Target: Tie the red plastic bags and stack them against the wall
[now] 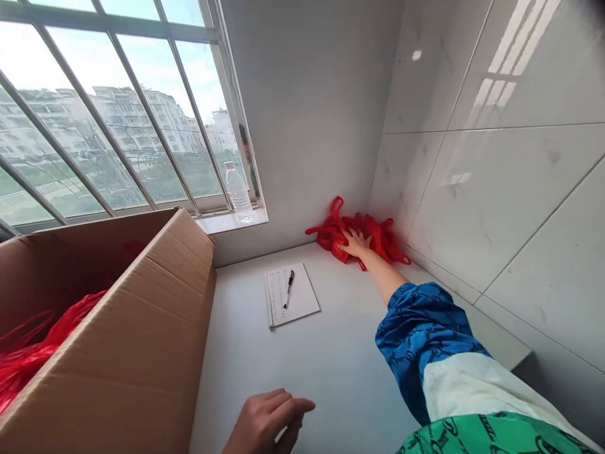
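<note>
A bunched pile of red plastic bags [382, 236] lies in the far corner, against the grey wall and the tiled wall. My right hand [357, 243] rests on top of it with spread fingers, the arm stretched out in a blue, white and green sleeve. My left hand [269, 416] hovers at the bottom edge, loosely bent, with a gap between thumb and forefinger and nothing visible in it. A notebook [305, 299] lies on the white table [340, 353] between my hands, with a black and clear pen [288, 289] across its page.
At left stands a tall cardboard box [137, 353] with more red plastic bags [51, 343] inside. A clear bottle [239, 192] stands on the sill of the barred window [108, 107]. Shiny tiles [510, 202] cover the right wall beside the table.
</note>
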Tool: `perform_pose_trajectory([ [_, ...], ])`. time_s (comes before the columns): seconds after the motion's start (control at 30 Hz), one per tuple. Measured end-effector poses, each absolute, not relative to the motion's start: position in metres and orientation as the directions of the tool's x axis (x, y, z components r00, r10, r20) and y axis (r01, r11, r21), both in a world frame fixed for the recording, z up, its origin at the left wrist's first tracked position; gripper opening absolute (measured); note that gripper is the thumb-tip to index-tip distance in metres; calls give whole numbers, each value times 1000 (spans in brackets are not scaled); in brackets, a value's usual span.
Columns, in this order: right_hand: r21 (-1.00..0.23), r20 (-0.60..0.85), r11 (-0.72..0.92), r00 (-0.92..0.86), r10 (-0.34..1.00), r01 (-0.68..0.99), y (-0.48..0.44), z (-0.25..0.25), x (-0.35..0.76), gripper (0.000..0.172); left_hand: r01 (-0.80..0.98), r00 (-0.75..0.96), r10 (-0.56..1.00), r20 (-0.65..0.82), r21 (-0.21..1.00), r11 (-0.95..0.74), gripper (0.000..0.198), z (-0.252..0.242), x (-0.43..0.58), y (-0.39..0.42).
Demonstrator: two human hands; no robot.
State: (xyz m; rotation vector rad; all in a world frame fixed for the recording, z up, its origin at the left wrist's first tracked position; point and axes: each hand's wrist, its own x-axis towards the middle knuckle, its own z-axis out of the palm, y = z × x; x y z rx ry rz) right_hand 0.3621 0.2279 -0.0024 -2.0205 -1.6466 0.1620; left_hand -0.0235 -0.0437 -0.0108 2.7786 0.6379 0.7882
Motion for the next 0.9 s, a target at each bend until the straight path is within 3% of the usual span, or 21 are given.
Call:
perform_pose_trajectory([
  [0.23, -294, 194, -220, 283, 939, 930, 221, -40, 366, 58, 428, 776, 548, 312, 379, -821, 30, -70, -1, -14],
  [0.5, -219, 308, -221, 282, 909, 950, 162, -67, 376, 62, 405, 770, 587, 251, 519, -753, 31, -67, -6, -14],
  [0.63, -241, 379, -210, 291, 879, 948, 144, -71, 371, 60, 414, 756, 627, 190, 604, -682, 29, -63, -5, -12],
  [0.7, -318, 472, -148, 292, 832, 936, 142, -69, 363, 55, 416, 751, 639, 168, 631, -655, 29, -63, -6, -11],
  [0.8, -467, 593, 17, 298, 748, 884, 143, -64, 351, 37, 415, 751, 640, 164, 637, -650, 29, -63, -6, -11],
  [0.9, -548, 604, 100, 310, 734, 830, 142, -58, 343, 19, 414, 745, 647, 163, 647, -640, 29, -62, -6, -13],
])
